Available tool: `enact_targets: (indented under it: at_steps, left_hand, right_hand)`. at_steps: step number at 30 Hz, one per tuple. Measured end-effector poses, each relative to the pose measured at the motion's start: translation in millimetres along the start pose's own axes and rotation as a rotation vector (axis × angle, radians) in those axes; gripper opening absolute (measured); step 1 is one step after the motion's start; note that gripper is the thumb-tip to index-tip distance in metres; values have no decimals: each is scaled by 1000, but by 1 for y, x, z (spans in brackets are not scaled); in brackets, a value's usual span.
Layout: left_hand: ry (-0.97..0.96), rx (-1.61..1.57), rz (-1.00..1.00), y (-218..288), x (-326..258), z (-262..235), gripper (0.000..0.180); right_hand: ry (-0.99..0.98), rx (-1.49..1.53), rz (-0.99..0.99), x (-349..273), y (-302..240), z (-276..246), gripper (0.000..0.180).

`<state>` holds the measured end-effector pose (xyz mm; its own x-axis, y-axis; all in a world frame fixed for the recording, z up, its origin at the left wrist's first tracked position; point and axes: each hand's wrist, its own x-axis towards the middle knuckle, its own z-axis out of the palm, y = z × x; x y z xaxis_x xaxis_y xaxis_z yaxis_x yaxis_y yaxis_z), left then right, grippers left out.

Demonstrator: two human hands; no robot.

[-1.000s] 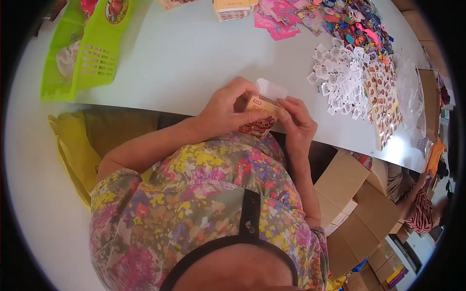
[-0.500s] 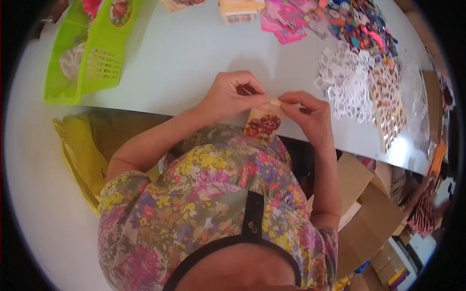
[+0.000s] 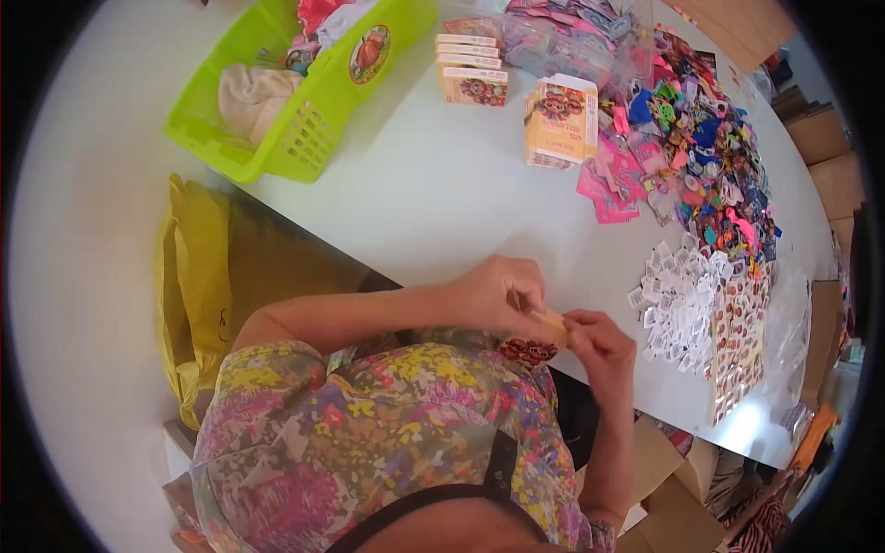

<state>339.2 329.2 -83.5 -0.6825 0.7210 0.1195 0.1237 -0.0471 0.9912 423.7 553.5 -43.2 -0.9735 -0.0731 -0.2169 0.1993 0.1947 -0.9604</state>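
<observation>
A small cream carton (image 3: 530,350) with a reddish printed front is held close to my body, at the near edge of the white table. Its narrow top end tilts up toward me. The fingers of my left hand (image 3: 498,293) are closed in a pinch at its top edge. On the carton's right side, my right hand (image 3: 604,348) grips the upper corner between thumb and fingers. My fingertips cover part of the top, so I cannot tell whether its flap is fully closed.
Similar cartons (image 3: 475,85) stand in a row at the back, near a larger cream box (image 3: 560,124). Rightward lie pink packets (image 3: 613,189), heaped colourful trinkets (image 3: 705,152), small white tags (image 3: 682,300) and sticker sheets (image 3: 737,336). A green basket (image 3: 309,138) holds cloth; a yellow bag (image 3: 198,286) hangs lower left.
The view has shifted, so more of the table's back shows. The carton has tilted, showing more of its top end and less of its front. Both hands stay on it.
</observation>
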Motion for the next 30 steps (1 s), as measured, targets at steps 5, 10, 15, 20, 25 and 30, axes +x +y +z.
enact_targets:
  at_steps: [5, 10, 15, 20, 25, 30]
  left_hand:
    - [-32, 322, 117, -6, -12, -3, 26]
    - [446, -104, -71, -1, -7, -65, 27]
    - [807, 32, 29, -23, 18, -147, 28]
    - [999, 235, 31, -48, 50, -182, 24]
    - [1045, 510, -31, -46, 60, -181, 36]
    - [1048, 689, -161, -40, 61, -182, 50]
  right_hand:
    - [2, 8, -174, -13, 22, 23, 49]
    - [124, 102, -132, 5, 32, 34, 79]
    - [166, 8, -88, 18, 39, 30, 57]
    - [231, -139, -154, 71, 12, 14, 39]
    - [416, -226, -192, 169, -22, 2, 30]
    - [454, -288, -185, 216, -14, -3, 27]
